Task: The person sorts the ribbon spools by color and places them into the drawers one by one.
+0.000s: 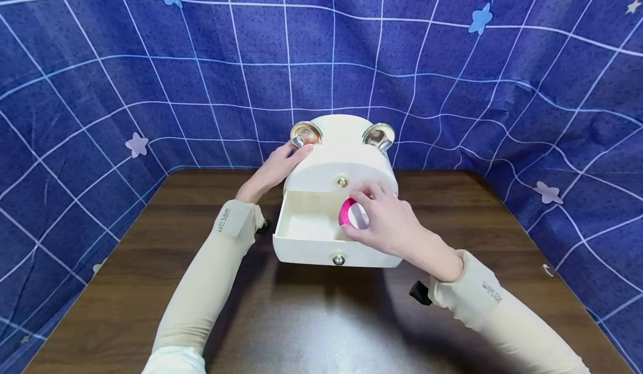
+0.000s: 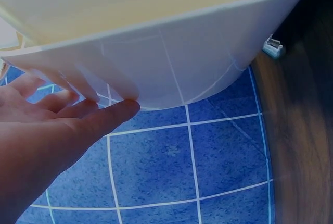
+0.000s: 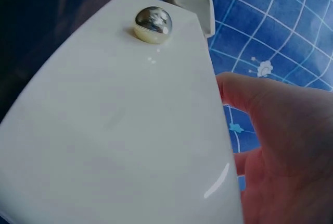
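White box point(image 1: 341, 150) dead centre, drawer point(image 1: 306, 251) standing out towards six o'clock; left hand point(image 1: 275, 168), relaxed, touches the box at ten, fingertips partly hidden; right hand point(image 1: 387, 219), at four, pinches a partly covered pink ring point(image 1: 343, 215), drawer contact unclear!

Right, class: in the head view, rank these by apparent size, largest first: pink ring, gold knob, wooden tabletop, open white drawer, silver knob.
1. Wooden tabletop
2. Open white drawer
3. Pink ring, partly covered
Last: silver knob and gold knob, too alike in size to rank.

Blue star-patterned cloth backdrop point(image 1: 251, 39), dark wooden table point(image 1: 311, 324)
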`<state>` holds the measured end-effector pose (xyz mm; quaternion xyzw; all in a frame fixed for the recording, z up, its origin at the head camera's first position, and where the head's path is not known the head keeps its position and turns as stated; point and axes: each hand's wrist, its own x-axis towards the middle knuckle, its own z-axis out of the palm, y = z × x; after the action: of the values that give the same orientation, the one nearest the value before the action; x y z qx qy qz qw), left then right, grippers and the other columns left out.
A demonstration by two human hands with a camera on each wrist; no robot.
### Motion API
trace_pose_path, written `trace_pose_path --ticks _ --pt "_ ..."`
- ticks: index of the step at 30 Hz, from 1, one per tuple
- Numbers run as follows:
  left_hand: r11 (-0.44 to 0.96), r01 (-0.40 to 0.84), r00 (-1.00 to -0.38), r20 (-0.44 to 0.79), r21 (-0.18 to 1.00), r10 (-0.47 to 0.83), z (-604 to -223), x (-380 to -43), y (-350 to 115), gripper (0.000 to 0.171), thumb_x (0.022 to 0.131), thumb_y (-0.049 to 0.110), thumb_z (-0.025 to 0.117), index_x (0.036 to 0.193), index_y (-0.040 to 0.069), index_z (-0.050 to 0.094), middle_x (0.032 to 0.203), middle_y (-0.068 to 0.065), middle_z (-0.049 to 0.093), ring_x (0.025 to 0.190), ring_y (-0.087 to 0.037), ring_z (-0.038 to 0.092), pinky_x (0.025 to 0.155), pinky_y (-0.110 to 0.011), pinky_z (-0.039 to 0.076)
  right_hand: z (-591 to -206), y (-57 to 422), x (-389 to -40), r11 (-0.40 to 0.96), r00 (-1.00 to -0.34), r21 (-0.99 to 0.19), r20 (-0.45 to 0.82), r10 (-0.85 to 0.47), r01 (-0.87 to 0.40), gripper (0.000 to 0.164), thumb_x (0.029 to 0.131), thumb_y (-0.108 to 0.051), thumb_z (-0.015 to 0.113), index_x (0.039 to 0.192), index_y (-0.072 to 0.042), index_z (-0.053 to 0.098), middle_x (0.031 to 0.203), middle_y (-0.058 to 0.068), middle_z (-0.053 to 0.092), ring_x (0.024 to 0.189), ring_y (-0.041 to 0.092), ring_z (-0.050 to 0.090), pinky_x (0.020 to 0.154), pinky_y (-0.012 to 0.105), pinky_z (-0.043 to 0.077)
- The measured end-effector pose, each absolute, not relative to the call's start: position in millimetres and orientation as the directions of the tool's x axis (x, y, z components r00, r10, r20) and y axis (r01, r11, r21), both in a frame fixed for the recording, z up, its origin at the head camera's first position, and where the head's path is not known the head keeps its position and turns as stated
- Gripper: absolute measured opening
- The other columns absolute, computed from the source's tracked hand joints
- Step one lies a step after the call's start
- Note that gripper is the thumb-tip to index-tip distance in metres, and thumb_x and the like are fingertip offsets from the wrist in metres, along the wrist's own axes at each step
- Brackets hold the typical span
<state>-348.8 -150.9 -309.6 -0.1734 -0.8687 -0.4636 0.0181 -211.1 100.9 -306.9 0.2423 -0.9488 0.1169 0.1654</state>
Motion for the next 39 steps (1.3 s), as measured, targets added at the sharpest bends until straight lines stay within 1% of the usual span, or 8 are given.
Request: trace_pose_path --ticks 7,12,18,21,24,28,33,39 --pt "0.503 0.316 -0.938 0.185 0.805 0.293 -310 -350 -150 0.061 0.095 0.061 0.044 0.142 0.022 0.044 0.129 -0.010 0.058 0.114 -0.024 0.058 0.102 -0.045 0.045 -312 99 -212 0.843 -0.816 -0.134 0.370 -0.444 -0.520 0.056 0.080 -0.053 0.071 0.123 -0.017 0.063 0.124 0.008 0.058 0.116 0.029 0.052 0.070 0.051 0.054" --pt "0.509 0.313 -0.939 0.181 0.801 0.293 -310 -349 -152 0.064 0.094 0.062 0.043 0.145 0.024 0.040 0.133 -0.010 0.057 0.118 -0.025 0.056 0.106 -0.047 0.042 -309 103 -206 0.779 -0.747 -0.193 0.489 -0.450 -0.596 0.036 0.088 -0.037 0.068 0.113 -0.010 0.068 0.113 0.007 0.065 0.108 0.024 0.059 0.081 0.044 0.054" --pt "0.504 0.312 -0.937 0.175 0.805 0.301 -310 -348 -151 0.067 0.093 0.066 0.043 0.146 0.026 0.039 0.133 -0.010 0.057 0.117 -0.025 0.057 0.105 -0.046 0.043 -320 106 -178 0.473 -0.530 -0.313 0.722 -0.445 -0.824 0.006 0.087 -0.012 0.067 0.092 -0.011 0.069 0.079 -0.003 0.063 0.071 0.008 0.055 0.061 0.021 0.047" --pt "0.500 0.311 -0.937 0.173 0.809 0.302 -311 -348 -152 0.068 0.092 0.068 0.043 0.146 0.027 0.039 0.133 -0.010 0.058 0.117 -0.025 0.058 0.105 -0.046 0.043 -334 100 -161 0.272 -0.514 -0.438 0.684 -0.517 -0.857 0.006 0.088 -0.007 0.065 0.091 -0.011 0.068 0.071 -0.004 0.062 0.062 0.001 0.051 0.053 0.014 0.044" --pt "0.496 0.319 -0.935 0.181 0.808 0.306 -311 -347 -152 0.066 0.093 0.066 0.042 0.147 0.027 0.038 0.132 -0.010 0.058 0.117 -0.025 0.058 0.105 -0.046 0.043 -352 93 -150 0.186 -0.645 -0.717 0.442 -0.623 -0.672 0.009 0.094 -0.012 0.060 0.090 -0.010 0.067 0.065 0.003 0.064 0.053 0.000 0.051 0.046 0.017 0.044" --pt "0.495 0.324 -0.932 0.184 0.806 0.311 -310 -347 -152 0.062 0.095 0.061 0.043 0.147 0.027 0.038 0.132 -0.012 0.059 0.116 -0.026 0.059 0.104 -0.047 0.044 -372 83 -149 0.204 -0.752 -0.960 0.010 -0.659 -0.192 0.033 0.101 -0.029 0.050 0.093 -0.001 0.065 0.062 0.014 0.064 0.044 0.010 0.052 0.039 0.026 0.044" --pt "0.501 0.316 -0.936 0.177 0.806 0.305 -310 -347 -151 0.062 0.095 0.062 0.042 0.145 0.025 0.040 0.128 -0.012 0.061 0.111 -0.025 0.061 0.101 -0.045 0.046 -384 78 -159 0.074 -0.742 -0.962 -0.250 -0.622 0.262 0.051 0.099 -0.046 0.045 0.104 0.003 0.057 0.062 0.001 0.062 0.045 0.012 0.053 0.040 0.024 0.040" --pt "0.499 0.311 -0.938 0.176 0.809 0.300 -311 -346 -151 0.065 0.093 0.065 0.043 0.142 0.021 0.044 0.124 -0.010 0.062 0.105 -0.023 0.063 0.096 -0.042 0.049 -385 75 -162 -0.015 -0.761 -0.943 -0.260 -0.594 0.333 0.049 0.099 -0.047 0.044 0.097 0.000 0.059 0.058 -0.002 0.058 0.043 0.012 0.049 0.043 0.024 0.037"
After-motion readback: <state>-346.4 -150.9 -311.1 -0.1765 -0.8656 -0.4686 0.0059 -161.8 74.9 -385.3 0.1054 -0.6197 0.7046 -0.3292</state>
